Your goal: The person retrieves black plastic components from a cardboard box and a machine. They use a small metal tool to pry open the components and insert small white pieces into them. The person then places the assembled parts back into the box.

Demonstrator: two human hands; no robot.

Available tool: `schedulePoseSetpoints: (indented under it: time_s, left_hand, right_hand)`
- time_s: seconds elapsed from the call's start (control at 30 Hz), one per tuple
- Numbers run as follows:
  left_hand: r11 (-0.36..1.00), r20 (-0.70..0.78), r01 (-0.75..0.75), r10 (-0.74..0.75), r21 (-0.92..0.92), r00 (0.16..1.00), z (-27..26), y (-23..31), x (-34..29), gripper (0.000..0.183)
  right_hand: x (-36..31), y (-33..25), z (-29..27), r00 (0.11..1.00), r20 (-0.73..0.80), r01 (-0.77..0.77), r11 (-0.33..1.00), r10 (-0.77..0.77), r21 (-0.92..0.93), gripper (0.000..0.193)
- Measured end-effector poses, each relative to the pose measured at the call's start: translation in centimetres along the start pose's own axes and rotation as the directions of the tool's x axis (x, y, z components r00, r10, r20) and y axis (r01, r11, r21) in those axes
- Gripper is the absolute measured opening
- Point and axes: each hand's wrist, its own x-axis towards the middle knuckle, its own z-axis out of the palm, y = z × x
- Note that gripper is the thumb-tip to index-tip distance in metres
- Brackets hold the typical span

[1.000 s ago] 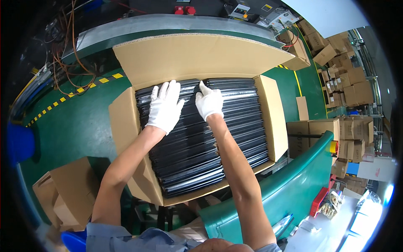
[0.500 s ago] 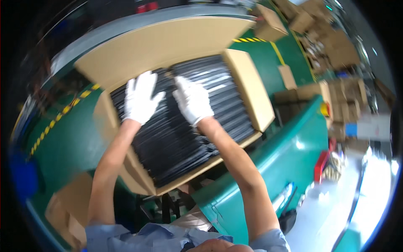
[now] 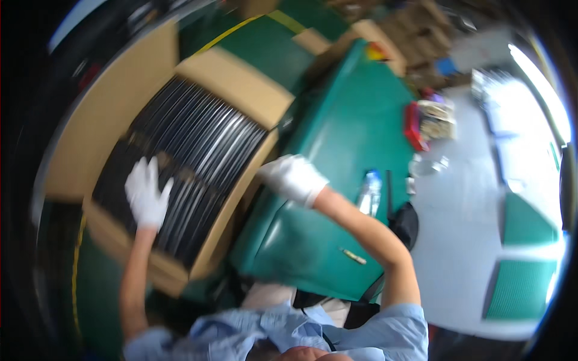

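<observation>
An open cardboard box (image 3: 241, 87) stands at the left, packed with rows of thin black pieces (image 3: 208, 129) set on edge; their exact kind does not show. My left hand (image 3: 146, 195), in a white glove, lies over the pieces near the box's left side. Its fingers are spread and grip nothing. My right hand (image 3: 294, 179), gloved in white too, is over the near edge of the green table (image 3: 337, 129), just right of the box. Motion smears its fingers, so whether it holds anything cannot be made out.
On the green table are a clear plastic bottle (image 3: 370, 191) and a small pen-like item (image 3: 353, 256). Farther right, a red bin (image 3: 414, 126) and a black object (image 3: 404, 225) sit along the grey tabletop (image 3: 451, 253). Brown cartons (image 3: 421, 36) are stacked at the back.
The view has turned right, so the box now appears farther left. My right hand has left the black pieces and moved over the green table; my left hand stays at the box.
</observation>
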Motion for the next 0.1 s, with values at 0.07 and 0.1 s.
schedulePoseSetpoints:
  time_s: [0.07, 0.1]
  left_hand:
    - [1.0, -0.004, -0.004, 0.005, 0.016, 1.0, 0.0, -1.3, -0.2, 0.071]
    - [0.997, 0.053, 0.04, -0.044, 0.066, 0.998, -1.4, -3.3, -3.9, 0.071]
  right_hand:
    - [-2.5, 0.2, 0.5, 0.975, -0.191, 0.132, 0.989, -0.115, 0.074, 0.027]
    - [-1.4, -1.5, 2.3, 0.971, -0.17, 0.192, 0.972, -0.168, 0.134, 0.027]
